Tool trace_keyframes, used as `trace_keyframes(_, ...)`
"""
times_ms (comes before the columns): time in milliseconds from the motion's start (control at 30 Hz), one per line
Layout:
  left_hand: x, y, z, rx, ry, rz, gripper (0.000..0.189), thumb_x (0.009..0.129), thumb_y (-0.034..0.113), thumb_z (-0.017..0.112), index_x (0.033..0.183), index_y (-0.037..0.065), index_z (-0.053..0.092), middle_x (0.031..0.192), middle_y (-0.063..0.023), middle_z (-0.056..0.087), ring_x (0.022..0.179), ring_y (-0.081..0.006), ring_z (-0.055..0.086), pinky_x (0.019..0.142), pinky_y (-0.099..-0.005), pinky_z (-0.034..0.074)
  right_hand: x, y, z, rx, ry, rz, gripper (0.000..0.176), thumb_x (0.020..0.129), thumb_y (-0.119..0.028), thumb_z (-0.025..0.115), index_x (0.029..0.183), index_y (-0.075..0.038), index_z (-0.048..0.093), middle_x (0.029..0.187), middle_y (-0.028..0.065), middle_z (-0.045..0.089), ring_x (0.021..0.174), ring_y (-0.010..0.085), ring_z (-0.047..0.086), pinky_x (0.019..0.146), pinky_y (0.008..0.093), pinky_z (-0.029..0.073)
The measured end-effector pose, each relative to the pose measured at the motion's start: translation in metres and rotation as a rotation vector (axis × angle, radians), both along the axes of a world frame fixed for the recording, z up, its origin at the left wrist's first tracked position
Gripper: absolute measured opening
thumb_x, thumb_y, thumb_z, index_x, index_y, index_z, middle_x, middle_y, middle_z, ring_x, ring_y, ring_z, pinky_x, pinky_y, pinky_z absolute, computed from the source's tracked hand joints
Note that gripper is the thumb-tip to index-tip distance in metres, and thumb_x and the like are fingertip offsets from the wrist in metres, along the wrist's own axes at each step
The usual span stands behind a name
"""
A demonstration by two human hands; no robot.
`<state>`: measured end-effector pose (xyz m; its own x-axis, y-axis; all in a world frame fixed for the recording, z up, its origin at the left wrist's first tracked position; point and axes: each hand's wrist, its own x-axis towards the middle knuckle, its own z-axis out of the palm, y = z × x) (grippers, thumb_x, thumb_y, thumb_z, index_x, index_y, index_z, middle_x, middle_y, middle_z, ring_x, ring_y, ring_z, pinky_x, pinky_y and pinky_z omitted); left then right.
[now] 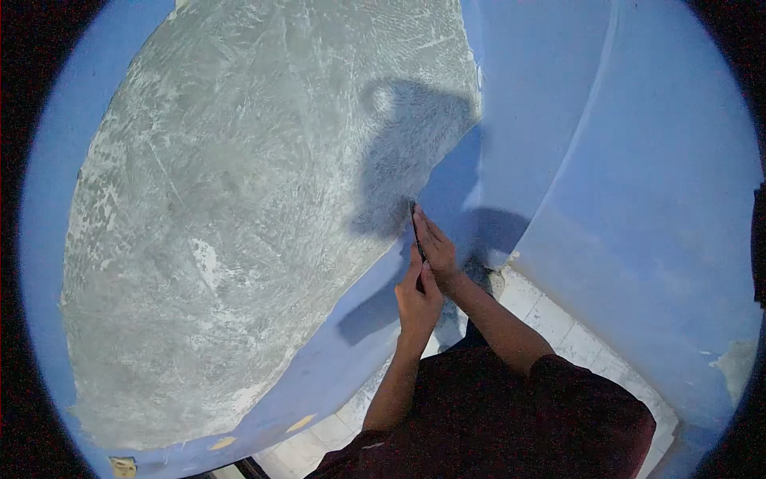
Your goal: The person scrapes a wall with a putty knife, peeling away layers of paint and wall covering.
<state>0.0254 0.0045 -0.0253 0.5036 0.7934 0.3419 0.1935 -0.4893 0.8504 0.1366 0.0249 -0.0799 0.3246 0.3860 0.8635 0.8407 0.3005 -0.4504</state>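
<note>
My right hand (439, 251) is closed on a thin dark scraper (420, 243), seen nearly edge-on. Lower down, my left hand (418, 299) is wrapped round the same tool near its handle end. The scraper's tip meets the wall, or comes very close to it, where the bare grey plaster (231, 184) borders the blue paint (451, 172). Its blade face is turned away and cannot be made out.
Another blue wall (638, 215) joins at a corner on the right. White floor tiles (550, 307) show below, between the walls. An outlet-like fitting (123, 467) sits low on the left. Shadows of my head and arms fall across the work area.
</note>
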Motion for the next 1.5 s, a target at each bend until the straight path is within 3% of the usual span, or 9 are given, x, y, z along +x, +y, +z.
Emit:
trace_keyframes(300,0.005,0.002,-0.006,0.142,-0.062,0.007,0.04,0.093,0.008,0.049,0.131,-0.004,0.049,0.077,-0.0296,0.061,0.064,-0.0219,0.067,0.05,-0.0312,0.045,0.002,-0.002,-0.002,-0.029,-0.01,-0.037,0.053,0.085,0.0,0.057,0.136,0.003,0.043,0.135,0.0223,0.049,0.121,0.0342,0.052,0.095,0.038,0.048)
trace_keyframes(367,0.004,0.0,0.0,0.101,-0.026,0.005,0.04,0.093,0.007,0.049,0.13,-0.005,0.049,0.079,-0.0309,0.06,0.064,-0.0225,0.067,0.05,-0.0315,0.045,0.003,-0.001,-0.007,-0.101,-0.024,0.064,0.066,0.084,-0.003,0.056,0.143,0.006,0.026,0.143,0.0267,0.036,0.129,0.0401,0.042,0.105,0.0433,0.039)
trace_keyframes(633,0.009,0.013,-0.004,0.059,0.009,-0.013,0.039,0.094,0.01,0.048,0.13,-0.004,0.049,0.083,-0.0331,0.06,0.069,-0.0246,0.068,0.056,-0.0349,0.047,0.009,0.006,-0.015,-0.193,-0.009,-0.019,0.07,0.083,-0.005,0.057,0.144,0.005,0.023,0.146,0.0269,0.031,0.133,0.04,0.037,0.105,0.0418,0.038)
trace_keyframes(700,0.012,0.012,-0.001,-0.069,-0.097,-0.093,0.039,0.097,0.011,0.044,0.132,-0.006,0.047,0.113,-0.023,0.063,0.102,-0.0204,0.061,0.085,-0.0323,0.048,0.01,0.002,-0.007,-0.201,-0.008,-0.021,0.07,0.083,-0.004,0.056,0.144,0.005,0.023,0.146,0.0271,0.031,0.133,0.0399,0.037,0.105,0.042,0.039)
trace_keyframes(767,0.01,0.007,0.005,-0.106,-0.053,-0.089,0.039,0.098,0.012,0.044,0.132,-0.005,0.047,0.111,-0.0215,0.064,0.098,-0.0188,0.06,0.083,-0.0321,0.048,0.007,-0.003,0.005,-0.104,0.002,-0.081,0.062,0.084,-0.001,0.058,0.142,0.0,0.034,0.139,0.0225,0.044,0.124,0.0364,0.049,0.092,0.0382,0.05)
trace_keyframes(1100,-0.01,0.007,-0.01,-0.087,-0.047,-0.034,0.041,0.099,0.014,0.044,0.137,-0.001,0.044,0.082,-0.0063,0.062,0.064,-0.0084,0.048,0.056,-0.0266,0.044,-0.008,-0.011,0.007,-0.163,-0.094,-0.008,0.062,0.085,-0.006,0.056,0.14,0.006,0.031,0.141,0.0252,0.04,0.126,0.0402,0.045,0.101,0.0428,0.043)
trace_keyframes(1200,-0.015,0.001,0.006,-0.242,-0.016,-0.039,0.04,0.097,0.008,0.043,0.136,-0.002,0.044,0.103,-0.0174,0.066,0.083,-0.0132,0.059,0.072,-0.0281,0.047,-0.012,-0.011,0.005,-0.122,-0.108,-0.014,0.06,0.084,-0.007,0.056,0.138,0.007,0.034,0.139,0.0256,0.042,0.125,0.0395,0.046,0.101,0.0432,0.043)
trace_keyframes(1400,-0.013,0.002,0.005,-0.21,-0.018,-0.05,0.04,0.098,0.009,0.043,0.136,-0.003,0.043,0.108,-0.0196,0.065,0.087,-0.0147,0.06,0.074,-0.0291,0.048,-0.011,-0.015,0.007,-0.125,-0.142,-0.054,0.057,0.082,-0.007,0.058,0.135,0.007,0.039,0.137,0.0244,0.046,0.125,0.0383,0.048,0.1,0.0428,0.043)
trace_keyframes(1500,-0.009,0.006,-0.007,-0.159,-0.06,-0.017,0.039,0.099,0.015,0.045,0.133,-0.004,0.047,0.092,-0.0115,0.066,0.067,-0.0099,0.053,0.061,-0.0271,0.047,-0.009,-0.015,0.009,-0.095,-0.158,-0.055,0.058,0.082,-0.008,0.058,0.135,0.005,0.039,0.137,0.024,0.045,0.125,0.037,0.048,0.1,0.0417,0.043)
